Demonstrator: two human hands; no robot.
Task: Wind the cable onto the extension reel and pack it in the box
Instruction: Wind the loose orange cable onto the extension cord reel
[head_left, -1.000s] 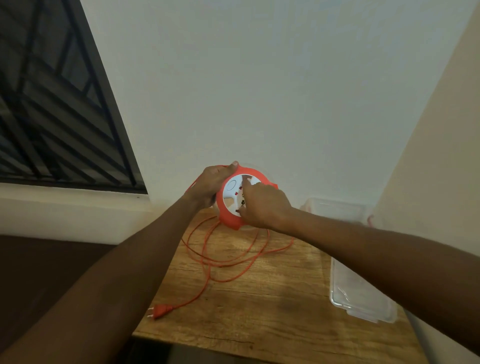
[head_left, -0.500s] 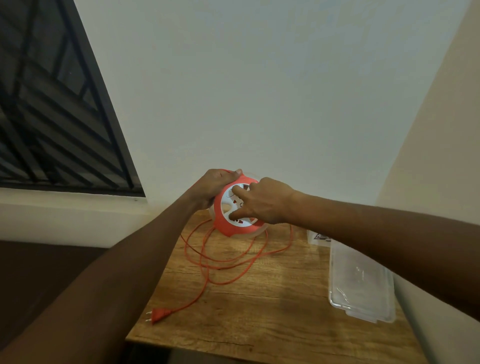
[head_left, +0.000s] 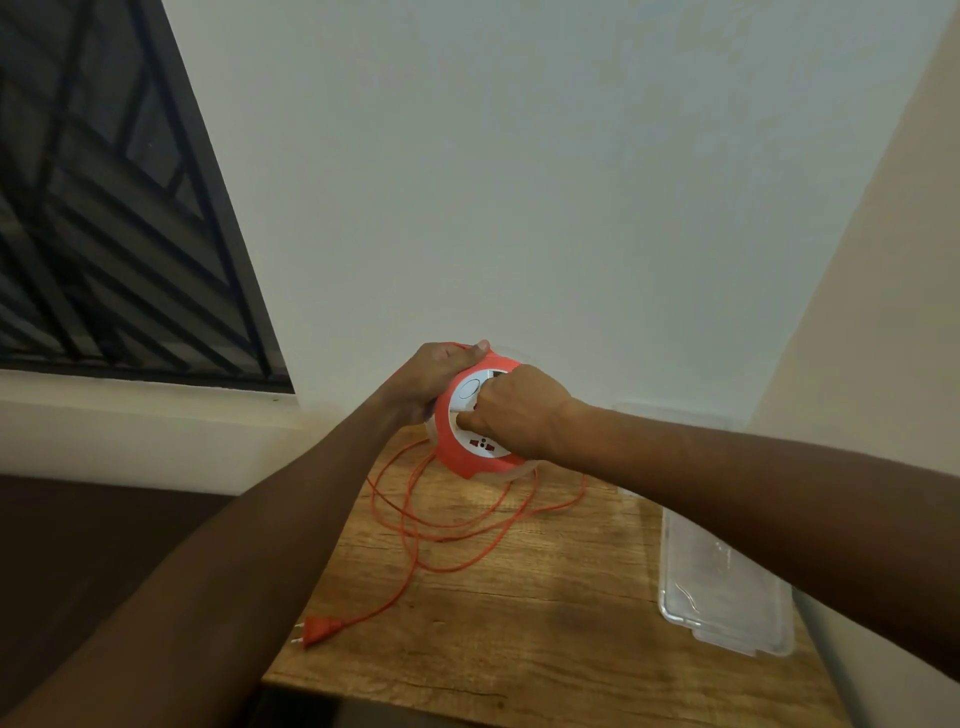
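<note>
1. Against the pale wall, a wooden table carries the work items; its near edge is in view, its right side is covered by the right forearm, and its far edge is hidden behind the hands.
2. A dark window with a metal grille fills the upper left and is cut off by the frame edge.
3. A clear plastic lid lies flat on the right part of the table; its upper end passes under the right forearm.
4. A clear plastic box shows faintly against the wall behind the right forearm; only its rim can be made out.
5. The orange cable hangs from the reel and lies in loose loops on the tabletop below it. Most of it is unwound.
6. The extension reel, orange with a white socket face, is held above the far part of the table, face toward the camera.
7. The left hand grips the reel's upper left rim, thumb over the top edge.
8. The right hand is clenched over the white face; what its fingers grip is hidden beneath them.
9. The orange plug lies near the table's front left corner.
</note>
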